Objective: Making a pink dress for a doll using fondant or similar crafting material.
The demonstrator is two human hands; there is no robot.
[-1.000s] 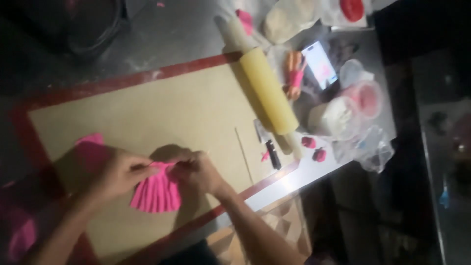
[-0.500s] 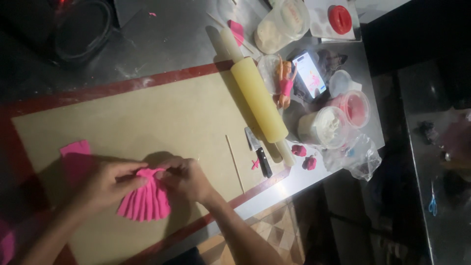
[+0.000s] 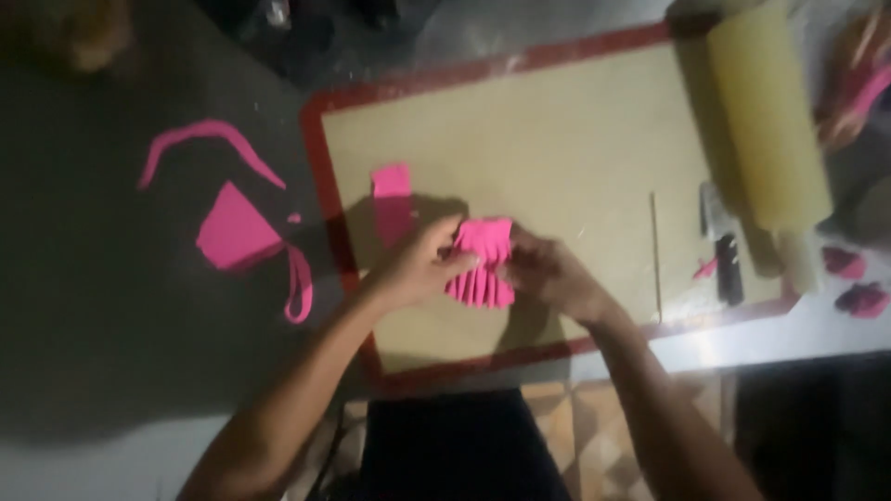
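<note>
L hand [image 3: 419, 267] + R hand [image 3: 549, 272] on pleated pink fondant [image 3: 481, 264], over mat [image 3: 557, 139]

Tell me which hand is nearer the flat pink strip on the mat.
Left. The left hand lies just right of the flat pink strip; the right hand sits farther right, beyond the pleated pink piece both hands pinch.

Dark grey table [image 3: 111, 353], tan baking mat with red border [image 3: 557, 139] lying flat on it, pink trimmings [image 3: 237, 232] left of the mat, pale rolling pin [image 3: 770, 139] across the mat's right edge, small black knife [image 3: 729, 269] beside it
</note>
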